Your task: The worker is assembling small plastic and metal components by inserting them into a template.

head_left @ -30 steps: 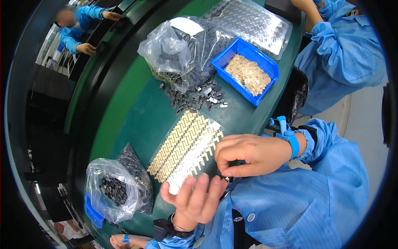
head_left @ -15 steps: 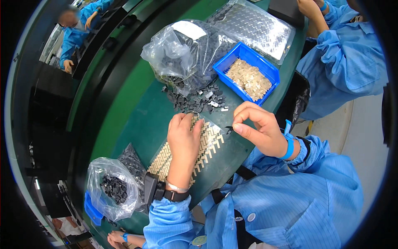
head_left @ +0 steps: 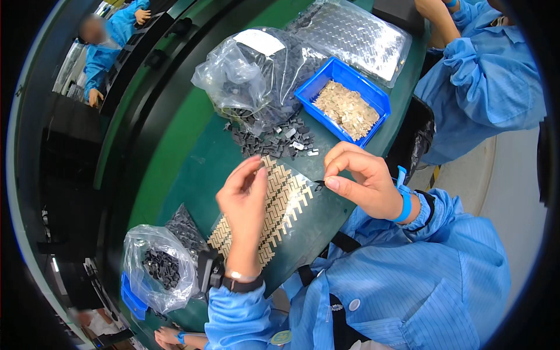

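Tan parts laid in a herringbone sheet lie on the green counter, directly under both hands of the seated person in a blue coat. Left hand hovers over the sheet's upper middle, fingers together and slightly curled, thumb against forefinger; whether anything sits between them cannot be told. Right hand is raised at the sheet's upper right corner, thumb and forefinger pinched on a small dark piece, barely visible.

Beyond the sheet lies a loose heap of dark small parts, spilling from a clear bag. A blue bin of tan pieces stands just right of the heap. A second bag of dark parts rests at the near left.

Assessment: fitting is fine work. The pinch should stay at the fingertips, the left hand steadying the sheet beside the target slot without shifting neighbouring rows, and the piece squared before pressing.
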The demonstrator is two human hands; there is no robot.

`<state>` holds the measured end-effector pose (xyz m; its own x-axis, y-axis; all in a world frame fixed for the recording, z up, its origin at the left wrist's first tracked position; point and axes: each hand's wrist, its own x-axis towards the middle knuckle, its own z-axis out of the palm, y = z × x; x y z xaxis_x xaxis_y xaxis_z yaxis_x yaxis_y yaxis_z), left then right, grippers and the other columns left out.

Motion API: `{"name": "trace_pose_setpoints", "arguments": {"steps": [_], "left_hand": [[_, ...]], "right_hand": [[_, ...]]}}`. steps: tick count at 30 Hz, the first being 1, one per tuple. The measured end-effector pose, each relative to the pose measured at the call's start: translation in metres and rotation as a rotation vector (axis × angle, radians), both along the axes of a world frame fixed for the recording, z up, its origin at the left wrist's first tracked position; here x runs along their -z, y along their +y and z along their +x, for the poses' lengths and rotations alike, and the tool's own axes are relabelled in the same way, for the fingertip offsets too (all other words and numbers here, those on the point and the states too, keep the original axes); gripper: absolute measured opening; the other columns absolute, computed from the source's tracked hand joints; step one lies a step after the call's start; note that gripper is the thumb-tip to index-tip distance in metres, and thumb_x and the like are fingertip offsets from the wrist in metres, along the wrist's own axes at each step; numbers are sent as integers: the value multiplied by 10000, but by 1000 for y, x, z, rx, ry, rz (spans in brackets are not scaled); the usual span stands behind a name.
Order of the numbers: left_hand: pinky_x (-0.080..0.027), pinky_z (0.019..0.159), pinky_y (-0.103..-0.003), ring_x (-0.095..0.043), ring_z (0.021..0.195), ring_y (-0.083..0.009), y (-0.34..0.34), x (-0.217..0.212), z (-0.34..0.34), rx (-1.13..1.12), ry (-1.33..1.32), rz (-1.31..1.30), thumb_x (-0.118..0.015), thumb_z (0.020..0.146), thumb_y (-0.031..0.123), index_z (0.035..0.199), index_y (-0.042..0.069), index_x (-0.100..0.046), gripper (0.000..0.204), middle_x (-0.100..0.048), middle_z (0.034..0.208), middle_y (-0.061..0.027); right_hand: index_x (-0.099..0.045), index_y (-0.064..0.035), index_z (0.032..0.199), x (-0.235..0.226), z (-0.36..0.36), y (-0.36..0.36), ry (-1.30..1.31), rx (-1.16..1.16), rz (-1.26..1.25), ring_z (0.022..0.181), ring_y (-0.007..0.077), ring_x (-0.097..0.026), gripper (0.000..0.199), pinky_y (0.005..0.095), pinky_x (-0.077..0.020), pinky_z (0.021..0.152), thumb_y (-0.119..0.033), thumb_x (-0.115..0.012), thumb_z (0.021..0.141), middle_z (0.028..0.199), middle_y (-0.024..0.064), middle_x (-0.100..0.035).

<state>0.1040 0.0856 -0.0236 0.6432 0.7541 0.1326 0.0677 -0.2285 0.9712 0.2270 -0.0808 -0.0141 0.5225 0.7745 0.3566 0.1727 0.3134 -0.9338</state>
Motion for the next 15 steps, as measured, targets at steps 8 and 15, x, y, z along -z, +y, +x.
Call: {"name": "trace_pose_setpoints", "arguments": {"steps": [8, 15], "left_hand": [[-431, 635, -307, -513, 642, -171, -62, -44, -71, 99, -370, -1007, -492, 886, 156, 1022, -73, -580, 281, -552, 740, -97], [-433, 563, -276, -488, 599, -135, -84, -44, -82, -41, -331, -877, -507, 904, 164, 1057, -31, -527, 249, -523, 738, -56]], "right_hand": [[-591, -7, 849, -10, -34, 16, 124, -202, 204, 859, 197, -550, 91, 297, -432, 762, -45, -644, 785, 910, 100, -562], [-599, -20, 831, -2, -64, 26, 382, -362, 122, 881, 151, -535, 55, 288, -420, 801, -46, -634, 797, 957, 85, -550]]}}
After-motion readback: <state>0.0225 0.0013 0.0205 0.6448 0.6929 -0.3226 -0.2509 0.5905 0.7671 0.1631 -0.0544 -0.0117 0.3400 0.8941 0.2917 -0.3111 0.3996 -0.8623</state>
